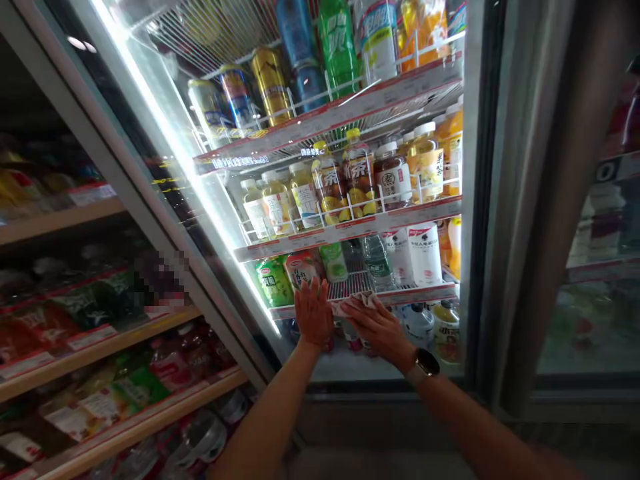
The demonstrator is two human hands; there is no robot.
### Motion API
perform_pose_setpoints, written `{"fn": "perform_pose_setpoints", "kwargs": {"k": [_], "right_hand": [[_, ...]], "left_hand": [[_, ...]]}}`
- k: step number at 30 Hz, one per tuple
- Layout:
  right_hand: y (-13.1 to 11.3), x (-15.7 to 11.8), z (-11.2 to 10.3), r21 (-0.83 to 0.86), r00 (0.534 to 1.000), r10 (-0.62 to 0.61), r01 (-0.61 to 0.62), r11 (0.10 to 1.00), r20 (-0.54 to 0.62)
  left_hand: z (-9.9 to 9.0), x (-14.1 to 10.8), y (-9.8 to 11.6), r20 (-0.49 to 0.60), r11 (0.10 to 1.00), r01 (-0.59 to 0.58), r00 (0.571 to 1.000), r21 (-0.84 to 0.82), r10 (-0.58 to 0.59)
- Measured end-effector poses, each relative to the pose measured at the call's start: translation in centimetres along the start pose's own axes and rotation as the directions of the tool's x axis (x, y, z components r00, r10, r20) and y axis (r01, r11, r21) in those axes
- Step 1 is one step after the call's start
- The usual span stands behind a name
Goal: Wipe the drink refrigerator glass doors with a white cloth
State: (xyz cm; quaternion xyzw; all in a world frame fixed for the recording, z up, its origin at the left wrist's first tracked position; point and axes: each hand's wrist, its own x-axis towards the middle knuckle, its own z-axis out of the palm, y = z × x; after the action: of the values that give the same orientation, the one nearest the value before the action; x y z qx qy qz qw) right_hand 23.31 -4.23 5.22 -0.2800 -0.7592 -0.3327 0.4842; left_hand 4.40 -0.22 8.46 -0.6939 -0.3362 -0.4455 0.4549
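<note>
My left hand (314, 317) is raised with its fingers stretched out and its palm turned to the fridge. It is in front of the lower shelf, overlapping a red-labelled drink pack (301, 267), and holds nothing. Just to its right, my right hand (370, 327) presses a pale crumpled cloth (369, 299) under its fingers, level with the price strip of that shelf. A dark smartwatch (427, 362) sits on my right wrist. Whether the hands touch glass or the shelf edge itself, I cannot tell. A green drink pack (274, 281) stands left of my left hand.
The lit fridge holds cans (270, 87) on its top shelf and tea bottles (330, 187) on the middle one. A clear water bottle (377, 263) stands right of centre. Wooden shelves (125, 340) with drinks run along the left. A dark door frame (525, 200) rises at right.
</note>
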Motion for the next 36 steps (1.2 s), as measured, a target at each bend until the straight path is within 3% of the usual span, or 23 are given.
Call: {"fn": "perform_pose_setpoints", "kwargs": {"k": [3,7,10,12,15,18,20,24,27,29,33,36], "right_hand": [[2.0,-0.3,-1.1,-0.082,0.979,0.16,-0.171,0.982,-0.126],[5.7,-1.2,-2.9,-0.144,0.851,0.367,-0.445,0.884,-0.376],[7.0,-1.3,-3.5,-0.133,0.771,0.431,-0.544,0.828,-0.468],[6.7,-0.8,-3.1,-0.106,0.733,0.456,-0.577,0.81,-0.505],[4.3,0.6,-1.5,-0.072,0.762,0.456,-0.544,0.836,-0.46],[0.7,1.5,1.0,-0.051,0.879,0.361,-0.395,0.917,-0.312],[-1.4,1.7,2.5,-0.037,0.932,0.279,-0.295,0.955,-0.234],[-2.9,1.6,3.5,-0.036,0.971,0.196,-0.203,0.979,-0.139],[-1.1,1.0,2.0,-0.076,0.978,0.179,-0.188,0.979,-0.109],[1.1,0.1,0.3,-0.129,0.962,0.222,-0.243,0.961,-0.158],[6.2,-2.9,-3.4,-0.217,0.895,0.306,-0.385,0.897,-0.323],[8.4,-5.1,-5.0,-0.234,0.825,0.38,-0.502,0.833,-0.417]], "left_hand": [[0.0,-0.1,0.0,0.017,1.0,0.015,1.0,0.001,-0.015],[0.1,-0.2,-0.1,0.012,1.0,0.026,1.0,0.003,-0.026],[0.3,-0.4,-0.1,0.013,0.999,0.034,0.999,-0.014,-0.034],[0.3,-0.5,-0.1,0.025,0.999,0.044,0.999,-0.021,-0.043],[0.4,-0.6,-0.1,0.026,0.998,0.052,0.998,-0.026,-0.051],[0.5,-0.6,0.0,0.014,0.999,0.039,0.999,-0.012,-0.038],[0.4,-0.6,-0.1,0.011,0.999,0.031,0.999,0.007,-0.032],[0.3,-0.4,-0.2,0.009,1.0,0.02,1.0,0.024,-0.02],[0.2,-0.4,-0.2,0.02,1.0,0.014,1.0,0.013,-0.014],[0.2,-0.4,-0.3,0.016,1.0,0.015,1.0,-0.003,-0.015],[0.4,-0.5,-0.3,-0.008,0.999,0.027,1.0,-0.041,-0.027],[0.6,-0.5,-0.3,-0.01,0.998,0.042,0.999,-0.056,-0.042]]}}
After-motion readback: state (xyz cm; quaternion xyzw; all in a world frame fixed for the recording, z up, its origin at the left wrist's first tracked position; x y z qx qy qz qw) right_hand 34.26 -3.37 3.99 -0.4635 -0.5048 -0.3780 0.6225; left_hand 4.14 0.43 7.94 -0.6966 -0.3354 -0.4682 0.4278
